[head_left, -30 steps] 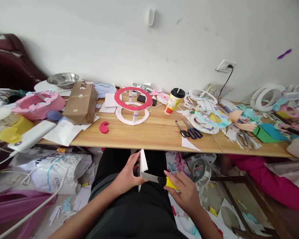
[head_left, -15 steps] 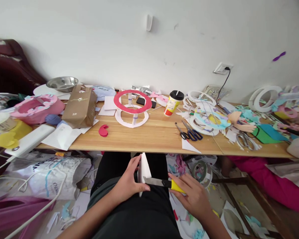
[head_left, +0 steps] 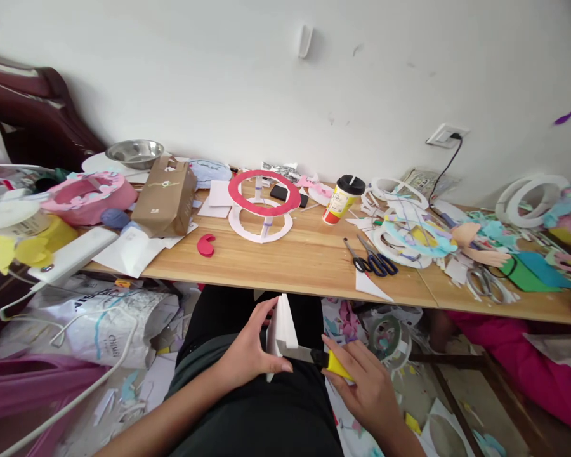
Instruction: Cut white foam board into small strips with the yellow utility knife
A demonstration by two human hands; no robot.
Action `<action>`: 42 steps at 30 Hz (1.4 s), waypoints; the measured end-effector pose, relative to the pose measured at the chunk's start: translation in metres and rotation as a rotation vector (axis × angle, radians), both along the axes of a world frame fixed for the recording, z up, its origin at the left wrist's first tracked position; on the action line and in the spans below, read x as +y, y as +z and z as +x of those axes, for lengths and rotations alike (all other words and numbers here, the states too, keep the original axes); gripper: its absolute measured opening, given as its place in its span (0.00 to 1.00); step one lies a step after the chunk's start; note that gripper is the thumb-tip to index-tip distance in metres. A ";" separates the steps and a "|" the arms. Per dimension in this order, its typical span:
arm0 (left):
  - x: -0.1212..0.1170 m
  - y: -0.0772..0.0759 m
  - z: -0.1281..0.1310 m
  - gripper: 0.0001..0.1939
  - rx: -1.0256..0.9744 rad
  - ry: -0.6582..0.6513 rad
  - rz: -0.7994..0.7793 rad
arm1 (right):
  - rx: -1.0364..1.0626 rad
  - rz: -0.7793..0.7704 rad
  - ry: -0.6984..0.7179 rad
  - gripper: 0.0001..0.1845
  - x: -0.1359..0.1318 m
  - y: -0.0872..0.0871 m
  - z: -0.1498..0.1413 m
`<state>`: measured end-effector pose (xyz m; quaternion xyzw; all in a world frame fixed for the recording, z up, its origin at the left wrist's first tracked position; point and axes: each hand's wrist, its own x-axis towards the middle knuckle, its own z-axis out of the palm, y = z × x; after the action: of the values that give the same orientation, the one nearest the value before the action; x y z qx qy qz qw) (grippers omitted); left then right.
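Knife [head_left: 339, 366] and white slab [head_left: 285, 324] meet above my lap [head_left: 309, 317], just short of the worktop [head_left: 276, 273]. My left hand [head_left: 247, 355] grips the slab upright, thumb at its near end; my right hand [head_left: 368, 381] is closed around the knife's yellow handle. The knife tip, in view half a second ago, is now out of sight at the slab's near end — only the rear part of the blade [head_left: 302, 354] shows beyond it. That suggests a deeper or shifted contact, though I cannot tell whether the edge is cutting in or resting against the surface.

Ahead on the worktop, a red ring [head_left: 294, 197] stands on short posts over a white ring [head_left: 247, 235], with a red scrap [head_left: 205, 246] to its left. To the right are a paper cup [head_left: 335, 206] and scissors [head_left: 382, 263].

My left fingers are partly hidden by the slab, and the blade's length cannot be judged. Magenta cloth [head_left: 528, 368] runs off the right edge of view — and the floor scraps are too jumbled to name.
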<state>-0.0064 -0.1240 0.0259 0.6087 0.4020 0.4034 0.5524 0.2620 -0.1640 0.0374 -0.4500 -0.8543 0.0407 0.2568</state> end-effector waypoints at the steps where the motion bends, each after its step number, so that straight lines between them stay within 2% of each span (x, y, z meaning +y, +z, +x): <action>1: 0.000 0.000 0.000 0.57 -0.003 0.000 -0.001 | 0.000 0.004 0.001 0.26 0.000 0.000 0.001; 7: 0.000 0.002 0.001 0.55 0.012 -0.020 -0.006 | 0.007 -0.020 0.005 0.25 -0.007 -0.003 0.007; 13: 0.000 0.012 0.004 0.57 0.114 -0.041 0.042 | 0.017 -0.026 0.012 0.26 -0.010 0.010 -0.004; 17: -0.001 0.011 0.004 0.58 0.063 -0.055 0.038 | 0.014 -0.022 0.025 0.27 -0.004 0.014 -0.009; 22: -0.002 0.006 0.002 0.58 0.010 -0.065 0.054 | 0.027 0.013 0.035 0.27 0.000 0.005 -0.003; 27: -0.002 0.008 0.002 0.59 0.027 -0.078 0.066 | 0.054 0.014 0.018 0.25 -0.002 -0.004 0.004; 32: -0.001 0.016 0.005 0.60 0.089 -0.086 0.073 | 0.033 0.049 0.008 0.26 0.001 0.001 -0.006; 36: -0.001 0.020 0.005 0.59 0.022 -0.107 0.046 | 0.034 0.048 0.025 0.27 0.007 0.007 -0.013; 42: -0.004 0.018 0.002 0.59 -0.028 -0.136 0.060 | 0.031 0.075 0.020 0.26 0.009 0.000 -0.003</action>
<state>-0.0040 -0.1279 0.0441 0.6453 0.3397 0.3852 0.5655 0.2592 -0.1547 0.0376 -0.4306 -0.8558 0.0182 0.2861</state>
